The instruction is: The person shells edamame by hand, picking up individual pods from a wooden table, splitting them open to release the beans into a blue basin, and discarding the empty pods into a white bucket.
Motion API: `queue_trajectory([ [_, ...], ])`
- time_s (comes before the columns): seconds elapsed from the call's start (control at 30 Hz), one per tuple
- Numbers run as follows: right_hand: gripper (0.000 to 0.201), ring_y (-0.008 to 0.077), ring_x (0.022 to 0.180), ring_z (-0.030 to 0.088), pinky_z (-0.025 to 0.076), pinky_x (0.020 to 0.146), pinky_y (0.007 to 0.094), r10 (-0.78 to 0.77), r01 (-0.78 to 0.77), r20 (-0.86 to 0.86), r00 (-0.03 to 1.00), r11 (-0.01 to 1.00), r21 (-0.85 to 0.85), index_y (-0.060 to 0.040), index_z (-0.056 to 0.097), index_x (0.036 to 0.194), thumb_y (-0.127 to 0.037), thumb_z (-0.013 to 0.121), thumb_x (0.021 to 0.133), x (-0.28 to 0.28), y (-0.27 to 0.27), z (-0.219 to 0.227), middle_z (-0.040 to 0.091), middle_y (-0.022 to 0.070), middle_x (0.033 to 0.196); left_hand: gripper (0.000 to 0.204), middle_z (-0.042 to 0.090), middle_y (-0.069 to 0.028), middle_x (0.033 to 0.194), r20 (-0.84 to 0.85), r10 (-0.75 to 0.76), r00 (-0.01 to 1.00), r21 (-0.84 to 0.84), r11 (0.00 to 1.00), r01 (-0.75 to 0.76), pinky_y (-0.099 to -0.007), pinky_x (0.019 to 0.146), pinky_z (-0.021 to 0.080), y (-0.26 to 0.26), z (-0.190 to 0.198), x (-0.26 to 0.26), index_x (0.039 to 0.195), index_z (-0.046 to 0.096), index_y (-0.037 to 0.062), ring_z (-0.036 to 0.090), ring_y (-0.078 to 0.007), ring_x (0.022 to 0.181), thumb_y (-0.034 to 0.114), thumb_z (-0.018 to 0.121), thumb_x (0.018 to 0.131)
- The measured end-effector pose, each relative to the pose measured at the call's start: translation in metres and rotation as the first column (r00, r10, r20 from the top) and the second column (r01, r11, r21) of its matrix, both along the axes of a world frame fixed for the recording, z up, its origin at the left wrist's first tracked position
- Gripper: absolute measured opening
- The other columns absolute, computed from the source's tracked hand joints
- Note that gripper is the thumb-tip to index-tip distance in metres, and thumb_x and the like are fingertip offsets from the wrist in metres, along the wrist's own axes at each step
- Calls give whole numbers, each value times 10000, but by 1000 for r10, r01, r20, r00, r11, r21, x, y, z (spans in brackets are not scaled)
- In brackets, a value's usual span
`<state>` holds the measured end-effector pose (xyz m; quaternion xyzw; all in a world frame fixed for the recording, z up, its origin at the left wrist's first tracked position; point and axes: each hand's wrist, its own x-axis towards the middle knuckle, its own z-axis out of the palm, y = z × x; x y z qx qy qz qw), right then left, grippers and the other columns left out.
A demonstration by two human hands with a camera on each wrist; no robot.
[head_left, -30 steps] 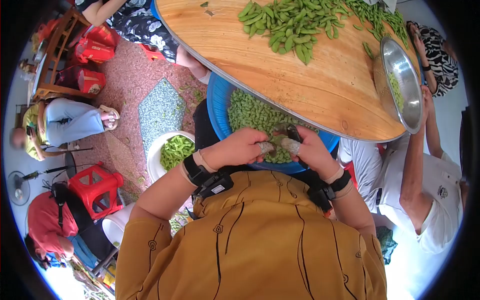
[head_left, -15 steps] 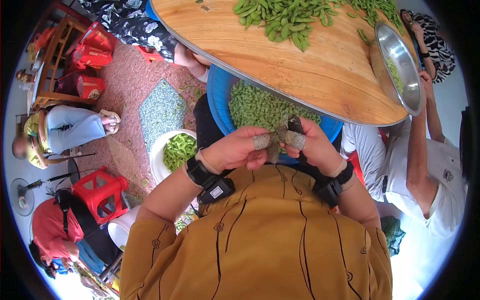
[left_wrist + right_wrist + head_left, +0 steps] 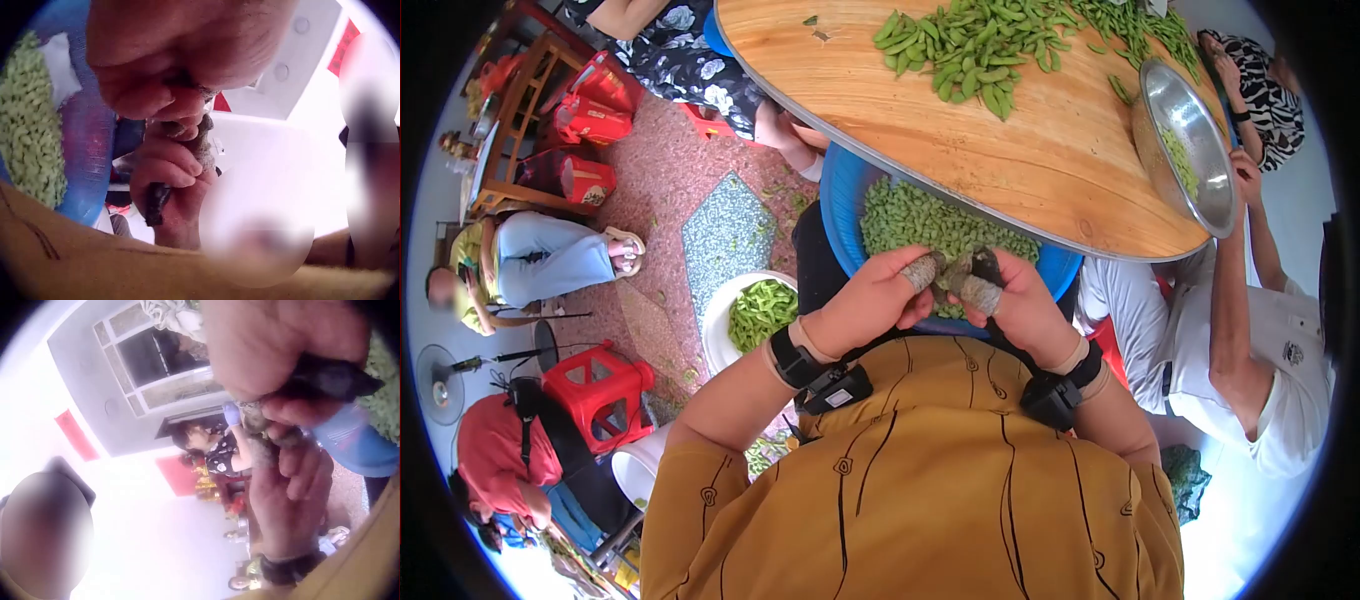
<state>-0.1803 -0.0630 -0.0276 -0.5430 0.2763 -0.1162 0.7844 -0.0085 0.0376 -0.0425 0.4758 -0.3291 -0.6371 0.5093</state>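
Observation:
Over a blue basin (image 3: 837,215) of shelled green beans (image 3: 900,215), the two hands meet, their thumbs wrapped in grey tape. The left hand (image 3: 868,300), seen large in the left wrist view (image 3: 187,56), has its fingers curled and seems to pinch a small dull-green thing between the thumbs, largely hidden. The right hand (image 3: 1028,312) grips a slim black object (image 3: 986,268); its dark end pokes out below the fingers in the left wrist view (image 3: 157,203). In the right wrist view the black object (image 3: 331,378) crosses the curled right fingers.
A wooden table (image 3: 1020,170) overhangs the basin and bears bean pods (image 3: 970,50). Another person's hand touches a tilted metal bowl (image 3: 1200,150) at its right edge. A white bucket (image 3: 718,325) of green pods stands left of the basin. Several people sit around.
The hands stay close together over the basin; the left hand has shifted and its taped thumb now points more upward. The head view has moved slightly.

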Motion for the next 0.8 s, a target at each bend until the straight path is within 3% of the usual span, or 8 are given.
queue_trajectory([
  [0.1,171,181,586,539,444,554,317,84,-158,-177,981,874,-460,-4,588,865,-158,655,834,-4,-6,12,581,53,687,217,482,6,620,-331,34,943,189,982,30,-231,450,342,-3,-11,3,853,547,33,407,-60,481,216,489,954],
  [0.2,171,320,614,558,456,581,367,-130,-68,-162,978,539,-839,10,579,839,-136,655,793,-7,-13,1,572,148,688,201,503,-13,624,105,33,994,211,976,-54,-244,482,370,-10,-9,2,849,586,20,433,-69,525,188,517,934],
  [0.37,112,303,602,575,459,550,350,-56,-135,-204,977,577,-806,7,583,854,-84,613,796,-6,-13,13,571,154,670,163,558,-24,674,401,14,916,-53,999,8,-263,551,421,-13,-2,-3,916,617,-6,486,-67,637,141,546,909],
  [0.43,97,147,551,578,462,505,279,13,-93,-220,975,930,-356,-2,587,892,-75,597,828,-6,-14,18,595,72,657,163,531,-13,645,328,0,945,-86,996,30,-243,528,404,-15,7,-2,916,615,1,470,-59,599,134,521,924],
  [0.57,111,48,555,548,452,483,224,71,-76,-71,995,995,-58,-17,575,931,-101,599,861,-10,-21,8,595,9,664,178,492,0,611,-35,-144,989,69,987,146,-208,468,338,-12,13,1,900,590,25,428,-49,529,172,504,947],
  [0.7,135,141,541,563,457,505,274,153,-177,-140,978,968,-179,-4,560,869,-120,624,841,-13,-23,6,596,69,655,220,425,9,563,-236,-128,963,230,956,183,-215,426,267,-9,18,-1,925,558,41,356,-59,469,245,487,968],
  [0.77,209,300,570,558,456,547,341,38,-217,-248,968,627,-748,15,535,815,-160,650,811,-12,-19,2,578,162,664,222,432,11,566,-116,-113,987,237,962,138,-222,426,278,-2,16,6,909,560,37,370,-60,474,243,495,963],
  [0.8,264,413,659,540,454,590,400,2,-264,-345,939,648,-714,22,532,805,-204,666,788,-11,-20,5,552,225,705,225,439,13,569,0,-93,996,244,965,90,-228,426,289,5,14,12,892,563,34,384,-61,479,240,503,958],
])
